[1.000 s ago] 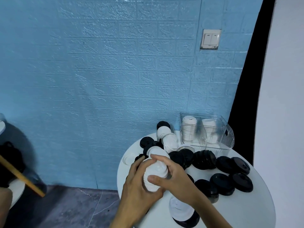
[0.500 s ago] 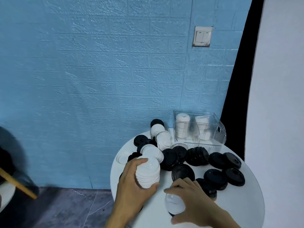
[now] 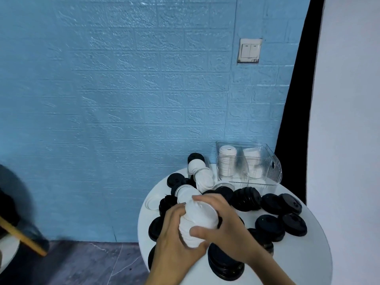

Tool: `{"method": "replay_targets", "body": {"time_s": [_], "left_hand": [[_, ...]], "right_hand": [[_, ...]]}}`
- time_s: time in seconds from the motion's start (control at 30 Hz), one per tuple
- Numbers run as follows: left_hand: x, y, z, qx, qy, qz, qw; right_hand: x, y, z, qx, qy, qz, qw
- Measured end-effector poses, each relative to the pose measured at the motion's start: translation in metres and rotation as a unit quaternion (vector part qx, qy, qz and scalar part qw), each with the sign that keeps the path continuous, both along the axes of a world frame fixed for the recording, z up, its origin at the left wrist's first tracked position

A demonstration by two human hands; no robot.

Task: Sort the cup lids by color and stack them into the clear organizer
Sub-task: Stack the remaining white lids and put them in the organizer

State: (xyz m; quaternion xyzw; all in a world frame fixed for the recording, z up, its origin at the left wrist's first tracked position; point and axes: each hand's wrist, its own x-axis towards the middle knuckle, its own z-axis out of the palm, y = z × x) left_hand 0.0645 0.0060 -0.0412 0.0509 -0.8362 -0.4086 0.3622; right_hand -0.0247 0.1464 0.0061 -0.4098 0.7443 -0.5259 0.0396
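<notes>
Both hands – left hand (image 3: 174, 241), right hand (image 3: 224, 229) – grip white lid stack (image 3: 198, 222).

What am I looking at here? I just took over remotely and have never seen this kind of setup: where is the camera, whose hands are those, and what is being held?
There is no machine here. A person wears one wide-angle camera on the head, so you look forward and down at their own bare hands. The left hand and the right hand both curl round a stack of white lids above a round white table. Loose black lids and some white lids lie scattered on it. At the far edge stands the clear organizer, with white lids already stacked in two compartments. Behind is a blue brick-patterned wall with a light switch.
</notes>
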Motion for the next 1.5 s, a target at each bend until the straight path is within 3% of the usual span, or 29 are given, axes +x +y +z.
{"method": "replay_targets", "body": {"time_s": [0.17,0.43,0.53,0.6,0.7,0.77,0.83,0.9,0.97,1.17,1.37,1.5], "left_hand": [[0.003,-0.004,0.002,0.061,-0.007,-0.004,0.998],[-0.003,-0.008,0.004,-0.010,0.024,-0.003,1.000],[-0.006,-0.022,-0.004,-0.021,0.041,0.016,0.999],[-0.003,-0.033,-0.010,-0.014,0.049,0.037,0.998],[0.002,-0.048,-0.016,0.004,0.056,0.067,0.996],[0.004,-0.056,-0.016,0.007,0.058,0.074,0.996],[0.005,-0.061,-0.016,-0.001,0.062,0.079,0.995],[0.007,-0.066,-0.015,-0.003,0.063,0.081,0.995],[0.008,-0.069,-0.015,-0.002,0.065,0.080,0.995],[0.008,-0.069,-0.017,0.008,0.063,0.072,0.995],[0.004,-0.063,-0.016,0.013,0.062,0.067,0.996],[0.002,-0.056,-0.013,0.017,0.050,0.062,0.997]], "right_hand": [[0.001,-0.009,-0.005,-0.021,-0.030,-0.012,0.999],[0.007,-0.027,0.005,0.088,0.040,0.060,0.994],[-0.006,-0.032,0.014,0.084,-0.082,0.112,0.987],[-0.029,-0.040,0.014,0.051,-0.134,0.096,0.985],[-0.080,-0.054,0.000,0.120,0.010,-0.019,0.993],[-0.101,-0.063,-0.009,0.250,0.142,-0.023,0.958],[-0.111,-0.074,-0.017,0.337,0.213,-0.002,0.917],[-0.115,-0.081,-0.026,0.377,0.278,0.015,0.883],[-0.117,-0.085,-0.033,0.387,0.302,0.010,0.871],[-0.123,-0.076,-0.040,0.340,0.213,0.003,0.916],[-0.116,-0.057,-0.045,0.310,0.187,-0.011,0.932],[-0.111,-0.047,-0.039,0.212,0.122,-0.056,0.968]]}}
